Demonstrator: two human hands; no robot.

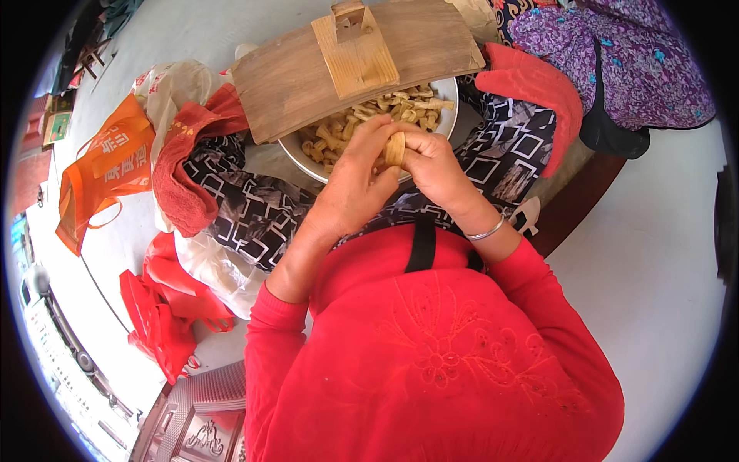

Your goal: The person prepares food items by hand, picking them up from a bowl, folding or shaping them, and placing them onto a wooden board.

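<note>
A strip of pale yellow-brown, pliable material is wrapped in a band around fingers where my two hands meet. My left hand has its fingers closed about the strip's left side. My right hand pinches it from the right, a metal bangle on the wrist. Both hands are over the near rim of a white basin, which holds many knotted pieces of similar material. Above the basin lies a wooden board, with a smaller wooden block and a squared wooden piece fixed or resting on it.
Red towels drape over both knees. Orange, red and white plastic bags lie on the left. At the upper right is a person in purple patterned clothing. A dark wooden edge runs beneath the right leg.
</note>
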